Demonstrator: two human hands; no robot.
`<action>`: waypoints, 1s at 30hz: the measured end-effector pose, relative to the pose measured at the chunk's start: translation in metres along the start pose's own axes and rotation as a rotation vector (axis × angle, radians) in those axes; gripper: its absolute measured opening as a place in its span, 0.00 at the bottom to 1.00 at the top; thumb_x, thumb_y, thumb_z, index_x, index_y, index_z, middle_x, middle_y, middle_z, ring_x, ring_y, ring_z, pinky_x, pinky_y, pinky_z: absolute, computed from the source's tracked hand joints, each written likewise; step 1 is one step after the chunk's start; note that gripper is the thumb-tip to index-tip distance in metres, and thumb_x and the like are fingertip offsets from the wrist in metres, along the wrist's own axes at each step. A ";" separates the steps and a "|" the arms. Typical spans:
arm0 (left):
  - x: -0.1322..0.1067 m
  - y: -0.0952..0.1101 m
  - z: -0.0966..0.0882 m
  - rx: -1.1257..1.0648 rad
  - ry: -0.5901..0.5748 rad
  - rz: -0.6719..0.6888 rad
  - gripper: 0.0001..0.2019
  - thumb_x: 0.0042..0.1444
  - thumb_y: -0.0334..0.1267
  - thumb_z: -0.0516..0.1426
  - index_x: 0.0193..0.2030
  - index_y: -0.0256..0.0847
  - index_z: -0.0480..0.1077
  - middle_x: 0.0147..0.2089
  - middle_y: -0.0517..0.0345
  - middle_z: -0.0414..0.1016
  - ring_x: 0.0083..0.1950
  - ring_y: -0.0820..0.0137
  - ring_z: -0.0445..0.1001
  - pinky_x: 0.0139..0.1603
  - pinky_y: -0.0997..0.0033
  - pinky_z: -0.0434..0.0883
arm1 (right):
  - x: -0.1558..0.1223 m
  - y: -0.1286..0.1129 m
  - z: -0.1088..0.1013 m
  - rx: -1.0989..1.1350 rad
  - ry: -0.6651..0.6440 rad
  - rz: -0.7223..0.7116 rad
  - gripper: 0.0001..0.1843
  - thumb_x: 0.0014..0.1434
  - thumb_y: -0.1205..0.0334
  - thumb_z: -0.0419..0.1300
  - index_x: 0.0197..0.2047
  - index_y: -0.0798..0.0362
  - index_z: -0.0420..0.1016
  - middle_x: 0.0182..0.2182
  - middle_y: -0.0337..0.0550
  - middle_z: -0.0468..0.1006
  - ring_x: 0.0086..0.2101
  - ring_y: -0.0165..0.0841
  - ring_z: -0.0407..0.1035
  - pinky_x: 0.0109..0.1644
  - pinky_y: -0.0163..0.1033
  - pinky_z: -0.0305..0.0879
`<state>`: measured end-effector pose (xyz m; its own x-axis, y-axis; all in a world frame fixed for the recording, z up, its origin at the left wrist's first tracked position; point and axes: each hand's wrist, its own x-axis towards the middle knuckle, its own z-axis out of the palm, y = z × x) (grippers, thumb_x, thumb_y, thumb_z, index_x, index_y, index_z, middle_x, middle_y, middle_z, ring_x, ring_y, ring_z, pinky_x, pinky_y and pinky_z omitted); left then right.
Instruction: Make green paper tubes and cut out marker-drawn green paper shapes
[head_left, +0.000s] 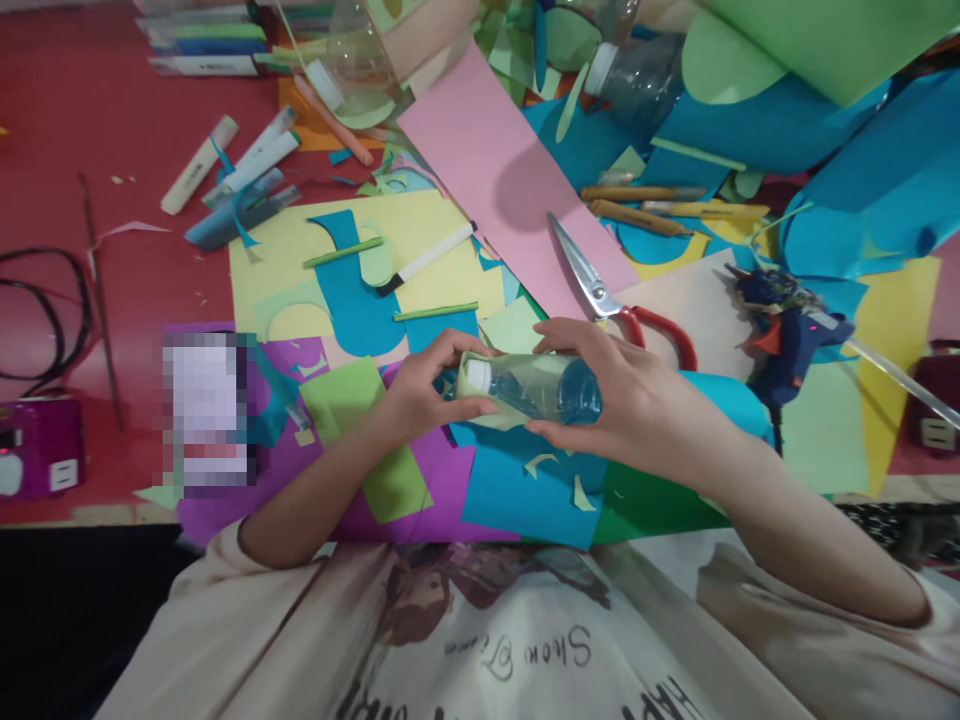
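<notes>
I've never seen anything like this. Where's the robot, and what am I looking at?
There's no robot here: these are a person's own bare hands. The single picture comes from a camera worn on the head, looking forward and down, so the person's shirt shows at the bottom.

The left hand holds pale green paper near the white cap of a bottle. The right hand holds the bottle near its base. The paper goes partly around it.

On the red table lie coloured sheets, such as a pink sheet, with markers, scissors and what looks like a glue gun.
</notes>
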<state>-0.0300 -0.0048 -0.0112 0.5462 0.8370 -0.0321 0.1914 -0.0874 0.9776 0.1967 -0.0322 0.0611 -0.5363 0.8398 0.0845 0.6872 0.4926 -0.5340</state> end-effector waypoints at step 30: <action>0.002 0.001 0.007 0.353 0.092 0.234 0.28 0.52 0.59 0.59 0.54 0.44 0.63 0.53 0.49 0.74 0.55 0.61 0.75 0.53 0.60 0.73 | 0.001 0.012 0.008 -0.362 0.014 -0.089 0.28 0.57 0.50 0.63 0.53 0.61 0.67 0.46 0.59 0.78 0.42 0.45 0.75 0.41 0.46 0.72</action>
<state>-0.0235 -0.0071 -0.0117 0.5364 0.8158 0.2163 0.3466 -0.4467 0.8248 0.2002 -0.0278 0.0478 -0.5970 0.7917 0.1299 0.7680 0.6108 -0.1925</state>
